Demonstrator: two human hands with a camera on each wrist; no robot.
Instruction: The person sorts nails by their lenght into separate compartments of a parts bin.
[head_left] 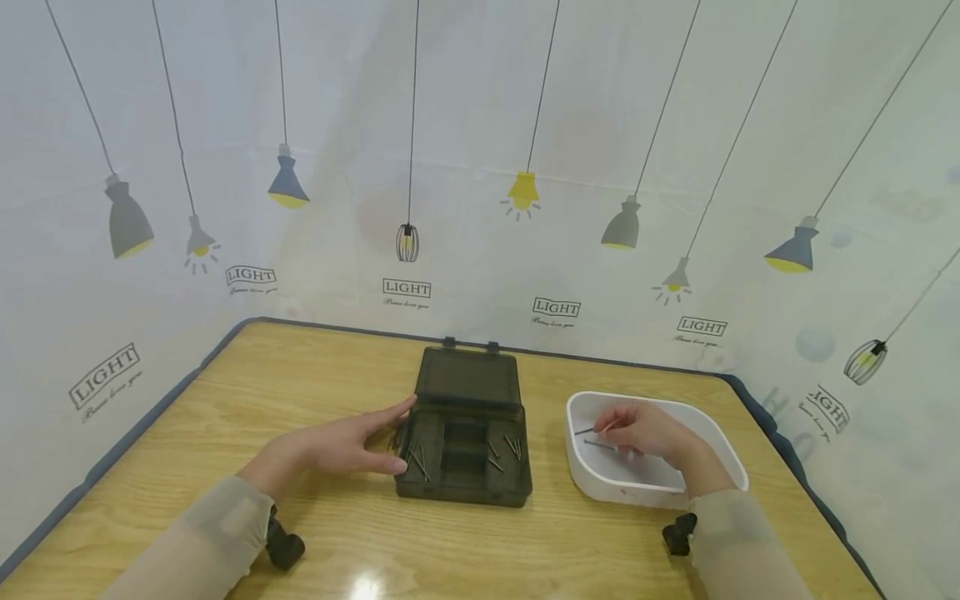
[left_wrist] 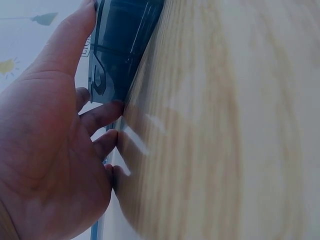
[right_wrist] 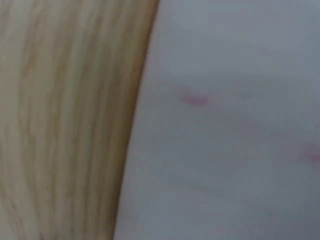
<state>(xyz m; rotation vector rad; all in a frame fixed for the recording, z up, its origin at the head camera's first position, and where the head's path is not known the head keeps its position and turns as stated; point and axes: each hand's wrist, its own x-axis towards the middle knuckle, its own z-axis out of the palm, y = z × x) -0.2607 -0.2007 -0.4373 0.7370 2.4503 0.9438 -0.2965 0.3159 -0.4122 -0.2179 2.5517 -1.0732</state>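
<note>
In the head view, a dark translucent compartment box [head_left: 465, 490] stands with its lid [head_left: 468, 377] raised. Thin nails or screws [head_left: 418, 463] lie in its left compartment, and several more [head_left: 513, 447] in its right one. My left hand [head_left: 337, 446] rests at the box's left side, thumb at the near left corner, index finger extended along the edge. In the left wrist view the other fingers bend loosely beside it. My right hand [head_left: 648, 429] reaches into a white tray [head_left: 637, 493], fingers curled down by thin nails or screws [head_left: 598, 444]; whether it pinches one is unclear.
The box and tray stand apart on a wood-grain table [head_left: 360, 542]. Behind the table hangs a pale curtain [head_left: 480, 250] printed with lamps. In the right wrist view only the tray's outer wall [right_wrist: 225, 150] and the tabletop show.
</note>
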